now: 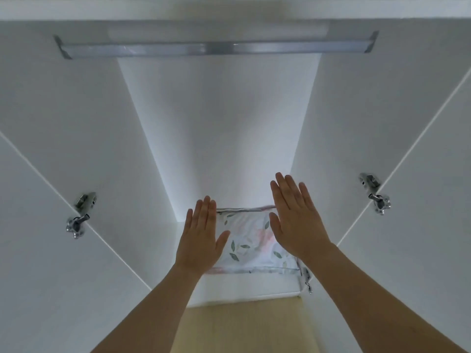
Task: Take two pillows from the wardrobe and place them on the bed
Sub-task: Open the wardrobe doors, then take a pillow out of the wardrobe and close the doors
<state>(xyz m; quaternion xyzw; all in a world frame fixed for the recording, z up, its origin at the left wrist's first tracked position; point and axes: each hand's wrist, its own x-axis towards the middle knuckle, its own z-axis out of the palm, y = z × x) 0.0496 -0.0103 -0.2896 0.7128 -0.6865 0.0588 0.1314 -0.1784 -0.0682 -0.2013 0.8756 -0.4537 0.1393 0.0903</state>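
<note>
Wardrobe [216, 138] interior, white, both doors standing open. A metal rail [216, 48] runs across the top; above it the frame blurs and detail is lost.

Pillow [251, 240], leaf print on white, lies on the wardrobe floor at the back. Only its middle strip shows: the left part is hidden behind the left hand [201, 240], the right part behind the right hand [295, 222]. Whether a second pillow lies under or behind it cannot be made out.

Both hands are held flat, fingers straight and close together, thumbs apart, backs toward the camera. Neither grips anything. Whether the palms touch the pillow or hang above it cannot be told from this view.

Hinges [81, 215] show on the left wall, with more on the right; one near the pillow's right corner is partly covered by the right forearm. A strip of wood floor [244, 324] shows below, between the forearms.
</note>
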